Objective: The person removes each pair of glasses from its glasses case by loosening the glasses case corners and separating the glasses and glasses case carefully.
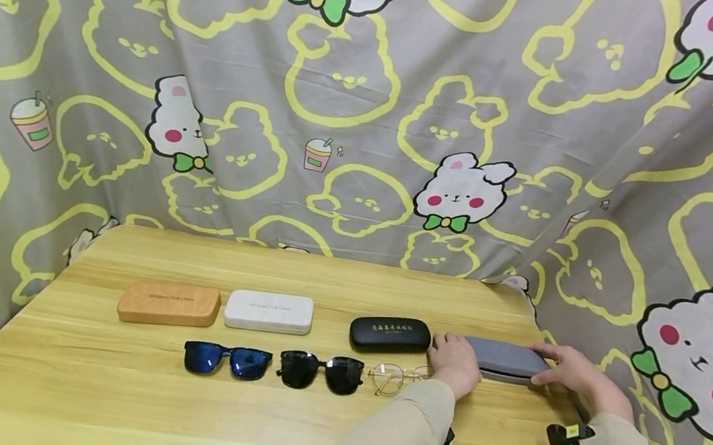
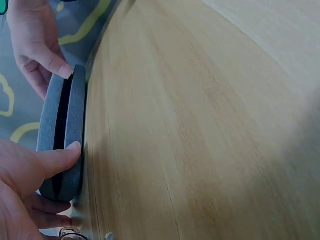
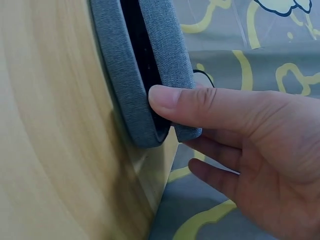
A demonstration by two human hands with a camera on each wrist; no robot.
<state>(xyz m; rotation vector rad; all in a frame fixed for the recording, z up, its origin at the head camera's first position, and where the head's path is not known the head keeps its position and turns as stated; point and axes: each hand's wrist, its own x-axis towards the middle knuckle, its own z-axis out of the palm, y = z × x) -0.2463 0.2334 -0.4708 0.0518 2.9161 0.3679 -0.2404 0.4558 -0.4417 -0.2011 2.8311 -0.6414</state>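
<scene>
A grey fabric-covered glasses case (image 1: pixel 504 359) lies at the right of the table, its lid parted from the base by a narrow dark gap. My left hand (image 1: pixel 456 366) grips the case's left end, the thumb on the lower half in the left wrist view. At the other end my right hand (image 1: pixel 584 380) holds the case; in the right wrist view its thumb (image 3: pixel 165 97) sits at the gap and the fingers are behind the lid. The inside is too dark to make out. Thin-framed eyeglasses (image 1: pixel 387 379) lie just left of my left hand, partly covered by it.
Left of the grey case stand a black case (image 1: pixel 390 334), a white case (image 1: pixel 268 312) and an orange-brown case (image 1: pixel 169 303) in a row. In front lie black sunglasses (image 1: pixel 320 372) and blue-lensed sunglasses (image 1: pixel 227 361). A patterned curtain (image 1: pixel 346 198) borders the wooden table (image 1: pixel 164 423).
</scene>
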